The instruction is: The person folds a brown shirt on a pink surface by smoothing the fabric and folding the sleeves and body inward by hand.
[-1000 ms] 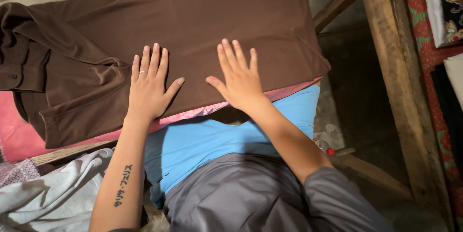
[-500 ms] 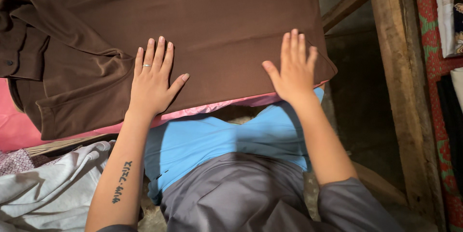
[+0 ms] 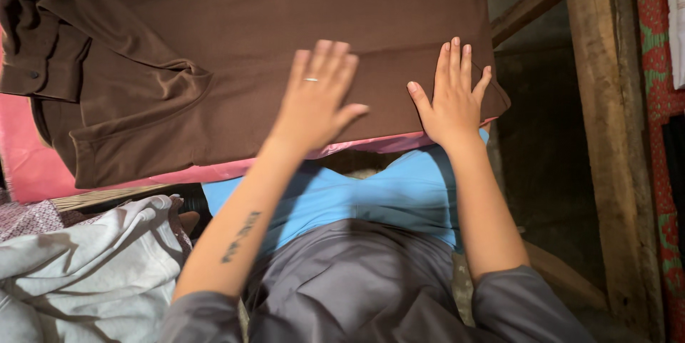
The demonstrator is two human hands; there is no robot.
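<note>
Head view, looking straight down. Brown garment point(image 3: 271, 43) spread flat across pink cloth point(image 3: 28, 165) on the work surface, collar and buttoned part bunched at far left, lower right corner at the surface's near right edge. Left hand point(image 3: 317, 97) flat on the garment near its middle lower edge, fingers together and slightly blurred, thumb out to the right, thin ring point(image 3: 312, 80) on one finger. Nothing gripped, palm down, open. Right hand point(image 3: 451, 97) also flat on the garment, near the right end, fingers spread a little, thumb pointing left toward the other hand. Open too, pressing only, nothing clamped. Hands near each other, not touching. Dark marking on left forearm point(image 3: 239, 236), too small to make out. Grey sleeves point(image 3: 357, 293) at bottom of frame, blue cloth point(image 3: 371, 190) hanging below the pink edge between the arms. White and pale patterned fabric pile point(image 3: 78, 264) at lower left, beside the left arm. Wooden post point(image 3: 606, 136) upright at right, slanted wooden brace point(image 3: 528, 4) running up toward it. Red patterned cloth point(image 3: 660, 100) along far right edge.
</note>
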